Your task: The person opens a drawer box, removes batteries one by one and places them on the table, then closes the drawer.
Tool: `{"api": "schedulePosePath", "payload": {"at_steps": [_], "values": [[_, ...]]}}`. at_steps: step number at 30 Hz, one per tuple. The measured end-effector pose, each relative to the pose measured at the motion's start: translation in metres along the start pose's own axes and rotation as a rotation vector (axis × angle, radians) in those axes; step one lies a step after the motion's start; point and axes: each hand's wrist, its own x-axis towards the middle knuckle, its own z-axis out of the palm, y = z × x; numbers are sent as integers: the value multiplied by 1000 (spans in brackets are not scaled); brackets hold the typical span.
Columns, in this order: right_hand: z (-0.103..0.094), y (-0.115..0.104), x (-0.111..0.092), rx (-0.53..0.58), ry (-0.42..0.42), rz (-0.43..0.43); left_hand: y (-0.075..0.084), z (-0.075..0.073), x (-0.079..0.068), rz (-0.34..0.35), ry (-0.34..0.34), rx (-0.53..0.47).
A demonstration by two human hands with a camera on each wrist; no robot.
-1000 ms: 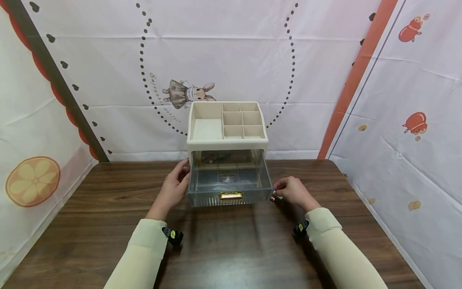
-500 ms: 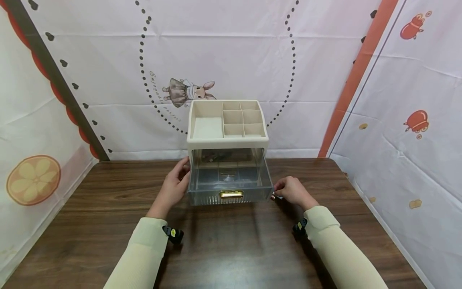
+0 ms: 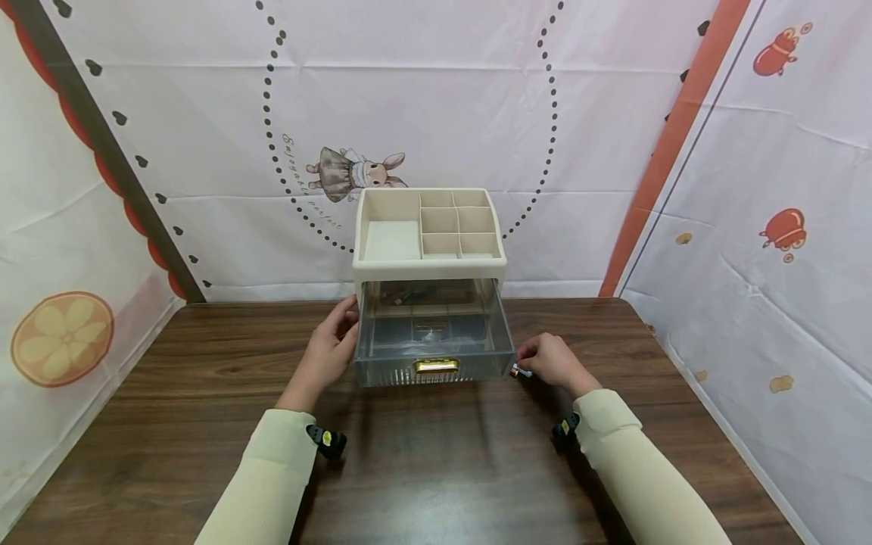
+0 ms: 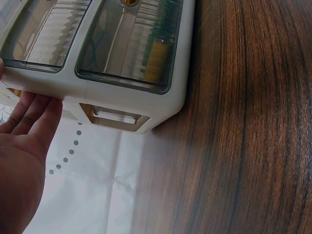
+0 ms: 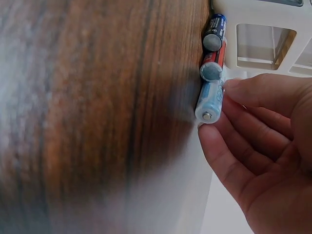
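A cream desktop drawer organizer (image 3: pixel 429 266) stands at the back of the table, its clear top drawer (image 3: pixel 436 371) pulled out. My left hand (image 3: pixel 328 356) holds its left side; the left wrist view shows the fingers (image 4: pixel 44 114) against the side wall and a bit of the thumb at the front. By its right side my right hand (image 3: pixel 555 361) pinches a light blue battery (image 5: pixel 210 103) between thumb and index finger. A red battery (image 5: pixel 212 66) and a dark blue battery (image 5: pixel 215 31) lie in line behind it, along the organizer's base.
The organizer's top has a large compartment (image 3: pixel 393 242) and several small ones. A dark item (image 3: pixel 409 295) shows inside the pulled-out drawer. Green and yellow things (image 4: pixel 158 56) show through a lower drawer. Printed cloth walls (image 3: pixel 436 113) enclose the wooden table (image 3: pixel 436 469).
The light blue battery at my right fingertips has shifted slightly and shows more in the head view. My left hand and the organizer have stayed in place.
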Motion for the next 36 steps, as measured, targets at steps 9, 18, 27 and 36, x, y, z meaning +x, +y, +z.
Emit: {"api": "schedulePosePath", "payload": {"at_steps": [9, 18, 27, 36], "values": [[-6, 1, -5, -12, 19, -21, 11, -3, -3, 2, -4, 4], [-14, -14, -16, -10, 21, -28, 10, -3, -3, 8, -8, -4], [-25, -37, -36, 0, 80, -93, 10, -3, -3, 11, -10, 0], [-29, -57, -60, 36, 132, -143, 10, -3, -3, 4, -7, -3]]}}
